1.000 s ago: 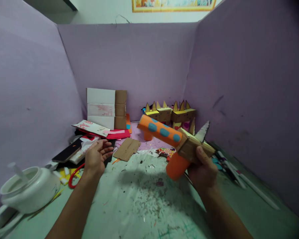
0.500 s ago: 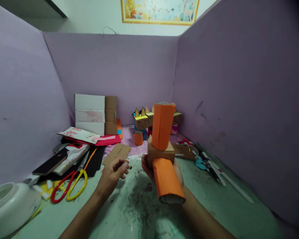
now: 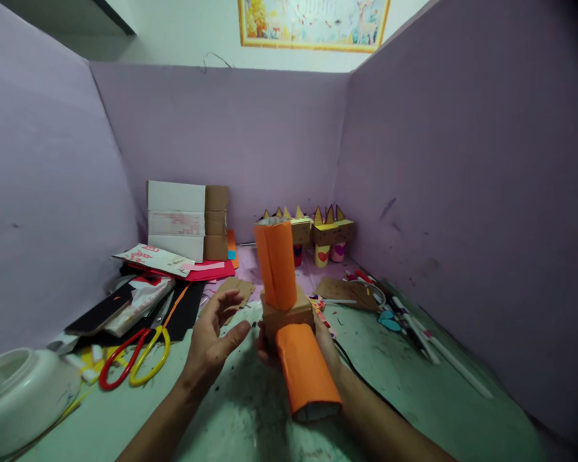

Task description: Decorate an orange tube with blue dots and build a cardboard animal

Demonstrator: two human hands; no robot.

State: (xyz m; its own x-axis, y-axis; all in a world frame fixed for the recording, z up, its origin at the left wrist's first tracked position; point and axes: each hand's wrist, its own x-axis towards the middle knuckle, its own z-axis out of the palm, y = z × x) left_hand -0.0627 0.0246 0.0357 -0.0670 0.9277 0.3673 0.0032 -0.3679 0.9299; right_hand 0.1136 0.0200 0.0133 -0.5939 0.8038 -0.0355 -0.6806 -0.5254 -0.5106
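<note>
A small brown cardboard box (image 3: 289, 312) is in my right hand (image 3: 324, 343), whose fingers wrap round it from below and behind. One orange paper tube (image 3: 276, 263) stands nearly upright on top of the box. A second orange tube (image 3: 308, 369) juts from its near side toward me, its hollow end showing. My left hand (image 3: 216, 337) is just left of the box, apart from it, with thumb and fingers spread and nothing between them.
Red-handled scissors (image 3: 122, 359) and yellow-handled scissors (image 3: 150, 356) lie at left by a white pot (image 3: 24, 398). Folded cardboard (image 3: 176, 221) leans at the back. Cardboard figures (image 3: 334, 232) stand back right; pens (image 3: 419, 333) lie right.
The box and its orange tubes have moved left and slightly down with my right hand. My left hand has opened wider. A black cord and more of the figures now show.
</note>
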